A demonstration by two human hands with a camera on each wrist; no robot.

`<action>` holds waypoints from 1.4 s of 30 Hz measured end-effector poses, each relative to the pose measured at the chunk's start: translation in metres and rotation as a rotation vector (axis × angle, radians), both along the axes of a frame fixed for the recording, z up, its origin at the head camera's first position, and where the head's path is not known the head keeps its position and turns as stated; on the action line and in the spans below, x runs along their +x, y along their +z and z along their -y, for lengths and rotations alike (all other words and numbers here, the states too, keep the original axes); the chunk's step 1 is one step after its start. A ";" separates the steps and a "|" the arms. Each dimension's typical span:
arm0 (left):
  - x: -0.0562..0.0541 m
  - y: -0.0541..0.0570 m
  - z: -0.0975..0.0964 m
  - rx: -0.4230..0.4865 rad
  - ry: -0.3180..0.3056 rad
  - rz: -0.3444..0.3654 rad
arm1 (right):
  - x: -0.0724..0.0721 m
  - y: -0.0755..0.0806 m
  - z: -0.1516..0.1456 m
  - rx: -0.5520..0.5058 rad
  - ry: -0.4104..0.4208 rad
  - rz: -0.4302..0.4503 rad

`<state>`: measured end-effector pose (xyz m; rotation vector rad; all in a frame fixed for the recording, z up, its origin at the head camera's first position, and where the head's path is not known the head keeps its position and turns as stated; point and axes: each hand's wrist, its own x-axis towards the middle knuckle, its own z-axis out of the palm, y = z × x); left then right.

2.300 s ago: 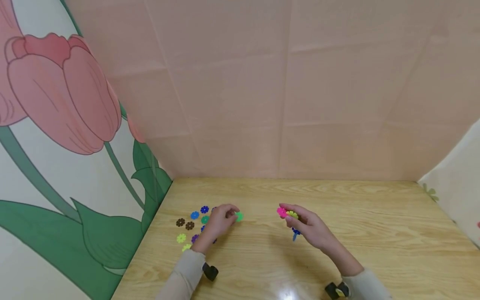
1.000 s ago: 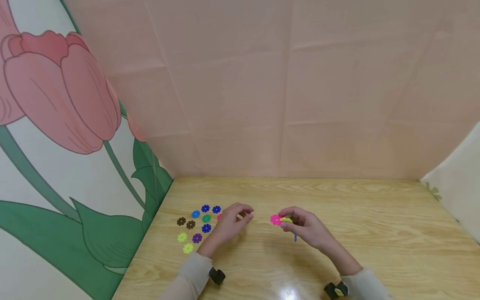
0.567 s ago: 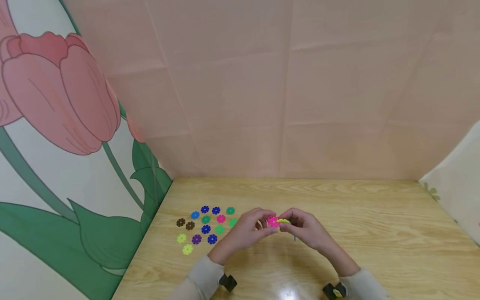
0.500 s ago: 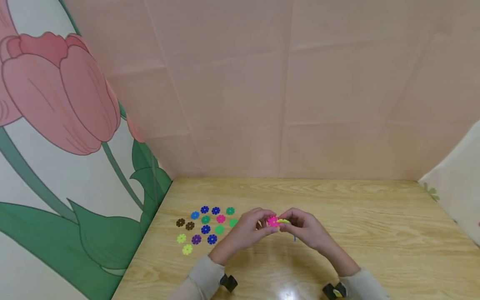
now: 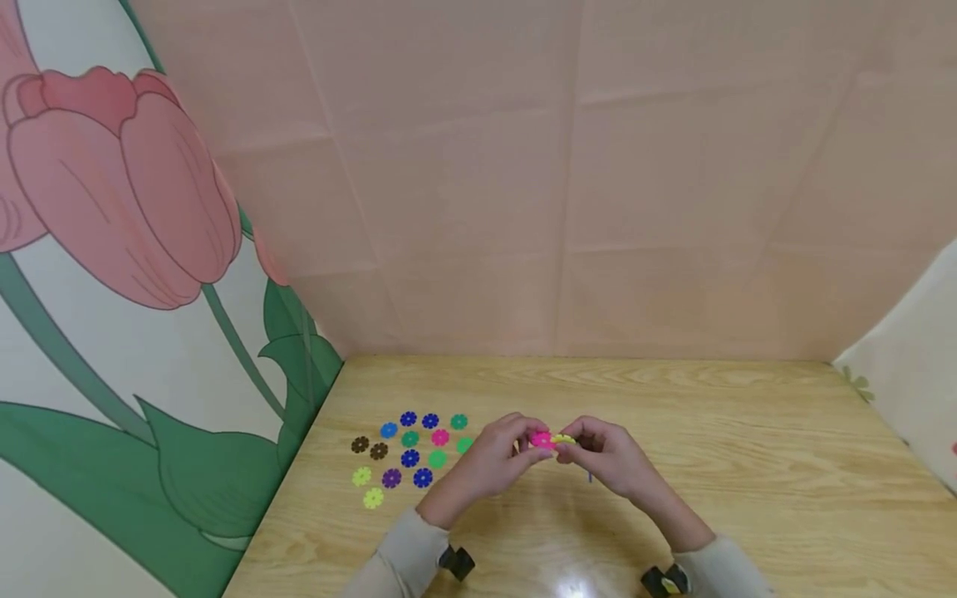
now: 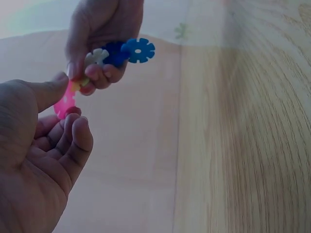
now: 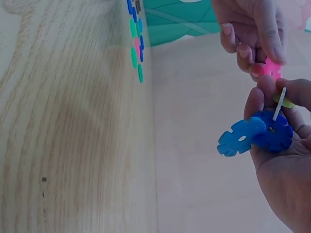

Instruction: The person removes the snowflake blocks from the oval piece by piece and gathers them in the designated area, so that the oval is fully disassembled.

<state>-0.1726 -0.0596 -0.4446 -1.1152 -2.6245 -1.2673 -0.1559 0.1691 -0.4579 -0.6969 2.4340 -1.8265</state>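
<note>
In the head view my left hand [image 5: 489,461] pinches a pink notched flower disc [image 5: 542,439] between thumb and fingers. Close on its right, my right hand [image 5: 616,461] grips a yellow flower disc [image 5: 566,438], which meets the pink one edge to edge. The right wrist view shows more of this chain: a white disc [image 7: 279,106] seen edge-on, a dark blue disc [image 7: 276,136] and a light blue disc [image 7: 238,140] at the free end. Fingers partly cover the yellow disc, so how firmly pink and yellow interlock cannot be seen.
Loose flower discs lie flat on the wooden table [image 5: 748,465] at left, among them a purple disc [image 5: 392,478], a brown disc [image 5: 379,451] and a green disc [image 5: 437,458]. A pink cloth backdrop [image 5: 463,208] rises behind the table.
My left hand has let go of a green disc near the pile and moved right to take the pink disc. The right hand has shifted slightly left and down, still holding the chain.
</note>
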 end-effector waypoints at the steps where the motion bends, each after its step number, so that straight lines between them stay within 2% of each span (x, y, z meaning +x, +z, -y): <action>1: 0.000 0.000 0.000 -0.004 -0.005 -0.002 | 0.000 0.000 0.000 0.002 0.004 -0.002; 8: -0.003 0.002 0.008 -0.033 -0.035 0.026 | 0.000 -0.001 -0.006 0.055 0.020 -0.036; 11: -0.004 0.003 0.014 -0.051 -0.027 0.058 | 0.000 -0.002 -0.007 0.055 0.019 -0.032; 14: -0.006 0.000 0.021 -0.084 0.008 0.091 | -0.001 -0.003 -0.007 0.033 0.016 -0.030; 17: -0.010 -0.005 0.031 -0.117 0.055 0.105 | -0.002 -0.003 -0.008 0.013 -0.006 -0.041; 22: -0.016 -0.014 0.051 -0.129 0.138 0.113 | -0.003 -0.002 -0.011 0.037 -0.049 -0.048; 29: -0.025 -0.029 0.075 -0.144 0.223 0.131 | -0.004 -0.002 -0.015 0.046 0.014 -0.035; 37: -0.030 -0.050 0.092 -0.154 0.245 0.185 | -0.003 -0.004 -0.018 0.036 0.058 0.015; 42: -0.031 -0.061 0.098 -0.180 0.243 0.179 | -0.002 -0.004 -0.017 0.009 0.080 0.033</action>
